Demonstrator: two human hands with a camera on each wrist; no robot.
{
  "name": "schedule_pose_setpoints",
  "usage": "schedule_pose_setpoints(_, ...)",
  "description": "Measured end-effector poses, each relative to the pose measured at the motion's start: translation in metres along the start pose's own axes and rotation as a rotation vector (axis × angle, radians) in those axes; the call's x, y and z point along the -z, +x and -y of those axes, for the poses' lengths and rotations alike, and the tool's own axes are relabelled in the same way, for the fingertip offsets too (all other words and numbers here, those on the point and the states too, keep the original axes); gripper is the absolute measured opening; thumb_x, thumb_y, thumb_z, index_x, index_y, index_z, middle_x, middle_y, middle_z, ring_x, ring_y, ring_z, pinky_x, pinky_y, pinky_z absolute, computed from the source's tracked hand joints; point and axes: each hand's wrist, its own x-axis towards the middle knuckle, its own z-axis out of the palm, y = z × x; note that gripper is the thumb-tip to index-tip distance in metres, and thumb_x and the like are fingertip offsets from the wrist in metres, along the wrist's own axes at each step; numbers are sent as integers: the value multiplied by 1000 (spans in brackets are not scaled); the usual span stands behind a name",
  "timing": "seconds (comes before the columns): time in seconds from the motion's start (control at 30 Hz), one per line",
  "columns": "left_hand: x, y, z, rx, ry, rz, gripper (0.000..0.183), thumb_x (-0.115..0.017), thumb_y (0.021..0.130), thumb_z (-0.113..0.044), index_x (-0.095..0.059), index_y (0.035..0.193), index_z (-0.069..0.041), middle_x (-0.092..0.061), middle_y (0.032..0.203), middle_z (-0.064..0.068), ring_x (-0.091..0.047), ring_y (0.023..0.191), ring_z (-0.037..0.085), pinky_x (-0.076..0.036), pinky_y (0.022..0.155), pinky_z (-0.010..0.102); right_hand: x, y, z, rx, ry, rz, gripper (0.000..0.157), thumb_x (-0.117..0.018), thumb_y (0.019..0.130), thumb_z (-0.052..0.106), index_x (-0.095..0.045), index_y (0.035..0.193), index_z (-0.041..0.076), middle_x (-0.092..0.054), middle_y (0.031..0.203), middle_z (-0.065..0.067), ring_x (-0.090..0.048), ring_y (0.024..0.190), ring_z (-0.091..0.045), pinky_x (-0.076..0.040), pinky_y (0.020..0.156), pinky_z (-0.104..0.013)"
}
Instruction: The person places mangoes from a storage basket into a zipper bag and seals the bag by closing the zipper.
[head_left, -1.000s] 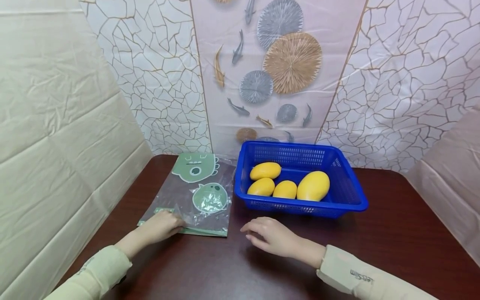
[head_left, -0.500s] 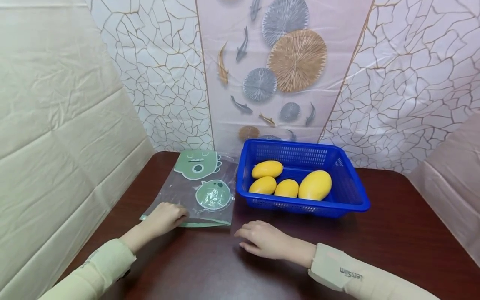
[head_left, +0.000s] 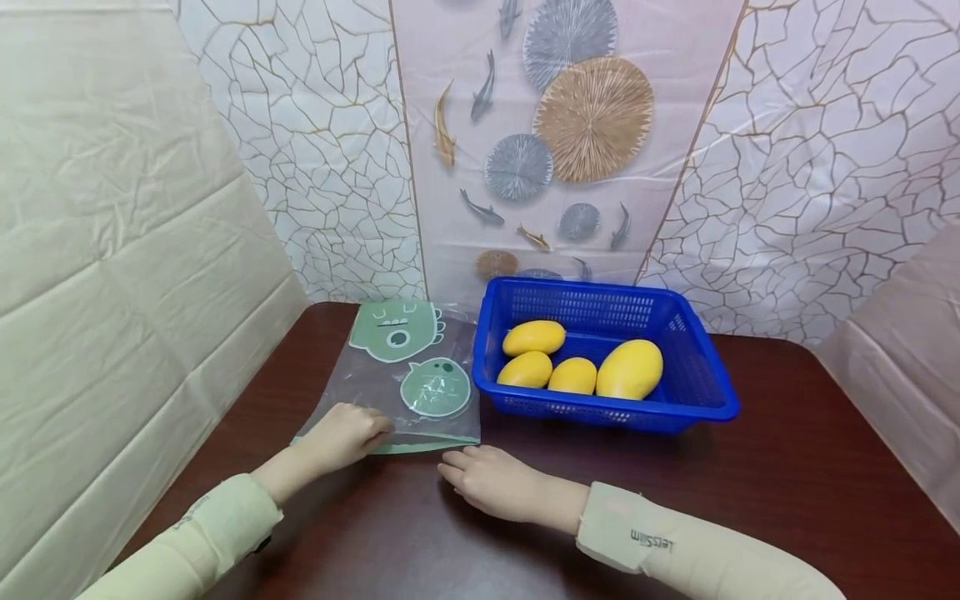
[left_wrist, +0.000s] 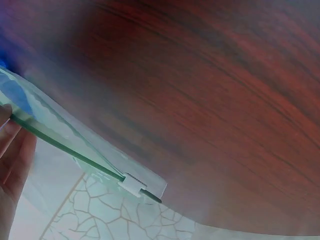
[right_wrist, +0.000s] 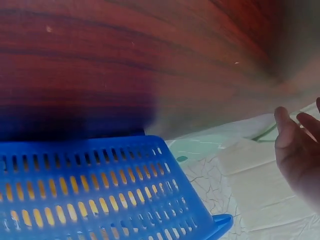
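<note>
A clear slider zip bag with green cartoon prints lies flat on the table, left of the blue basket. My left hand pinches the green strip at the bag's near edge. In the left wrist view, its fingers are on that strip, the mouth looks parted, and a white slider sits near one end. Close to the bag's near right corner, my right hand hovers low with loosely bent fingers and nothing in them. Whether its fingertips touch the bag, I cannot tell.
Right of the bag, a blue plastic basket with slotted walls holds several yellow mango-like fruits. The dark wooden table extends to both sides. Patterned cloth hangs behind it, and pale cloth flanks the left.
The bag and my left hand have shifted slightly to the right and away from me. My right hand has moved left, up to the bag's corner. The basket and fruits keep their place.
</note>
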Motion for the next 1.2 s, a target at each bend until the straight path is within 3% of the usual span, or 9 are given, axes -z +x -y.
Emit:
schedule_pose_setpoints(0.23,2,4,-5,-10,20,-16,17,-72,75,-7,-59,68,-17,-57,59,-5,-57,53,12,-39,45,27,-1,8,3,-2,-97,-36,32,-54,94,22,-61,124,13,-62,121,-1,-60,104,-14,-51,84,-26)
schedule_pose_setpoints(0.4,1,5,-5,-18,26,-25,18,-71,73,-7,-58,67,-16,-55,58,-5,-56,52,12,-38,44,27,1,14,7,31,-125,-50,34,-50,96,21,-58,128,14,-61,124,1,-57,110,-15,-48,92,-30)
schedule_pose_setpoints(0.67,1,9,-7,-39,40,-31,17,-71,74,-7,-58,67,-16,-56,58,-4,-56,52,12,-38,44,27,-4,23,12,-53,-145,18,35,-52,94,20,-59,126,10,-62,125,-4,-59,109,-17,-49,93,-29)
schedule_pose_setpoints(0.8,2,10,-8,-50,59,-45,15,-72,75,-9,-60,69,-16,-58,60,-4,-57,53,13,-38,44,27,-6,25,12,-76,-81,46,35,-56,91,21,-61,124,9,-64,121,-4,-59,108,-18,-48,94,-31)
schedule_pose_setpoints(0.93,4,10,-6,-89,97,-107,15,-73,74,-11,-59,69,-15,-56,60,-4,-56,52,13,-35,42,26,-8,26,11,-62,-32,65,34,-57,90,21,-62,121,7,-65,117,-5,-59,105,-18,-48,92,-30)
schedule_pose_setpoints(1.1,2,12,-1,-174,180,-249,18,-73,66,-7,-56,68,-13,-52,59,-2,-52,50,15,-35,39,26,-17,26,11,-42,-56,22,31,-56,90,22,-64,117,7,-67,111,-3,-58,98,-16,-46,83,-26)
schedule_pose_setpoints(1.2,3,16,3,-219,210,-296,15,-70,65,-5,-57,69,-11,-52,60,-1,-52,50,15,-36,38,26,-22,26,11,-37,-60,1,30,-57,90,22,-65,115,8,-67,108,-1,-56,95,-15,-44,83,-26)
